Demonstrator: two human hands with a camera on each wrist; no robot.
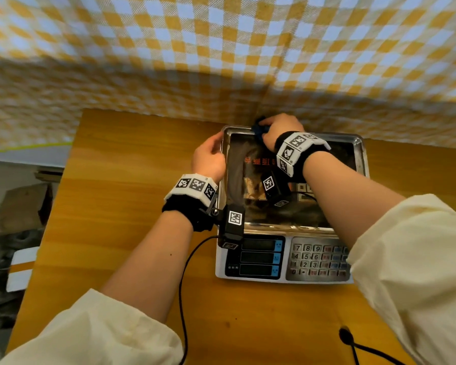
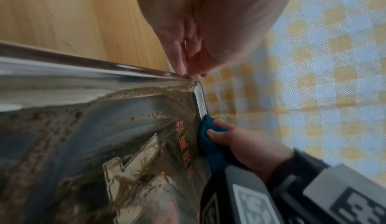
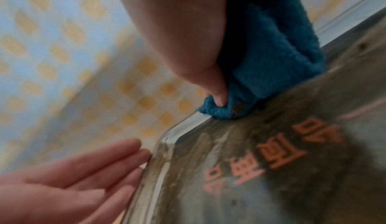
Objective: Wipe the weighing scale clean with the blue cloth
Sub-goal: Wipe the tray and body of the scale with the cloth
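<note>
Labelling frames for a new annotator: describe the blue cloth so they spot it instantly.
Start at the weighing scale on the wooden table; its steel tray is smeared with brown grime. At the tray's far rim, near its far-left corner, the right hand grips the blue cloth. It is the only blue, fuzzy, bunched thing there.

Right hand (image 3: 188, 34): grips the bunched blue cloth (image 3: 269, 59), one fingertip digging into its lower fold.
Blue cloth: pressed on the far rim of the scale pan (image 3: 271, 186), near the rounded corner; a brown smudge marks its lower edge.
Scale pan: steel, streaked with brown grime; orange characters (image 3: 269, 155) printed on its surface.
Left hand (image 3: 69, 178): fingers straight, tips touching the pan's side edge.
Backdrop: checked yellow and pale blue fabric (image 3: 62, 62), blurred.
</note>
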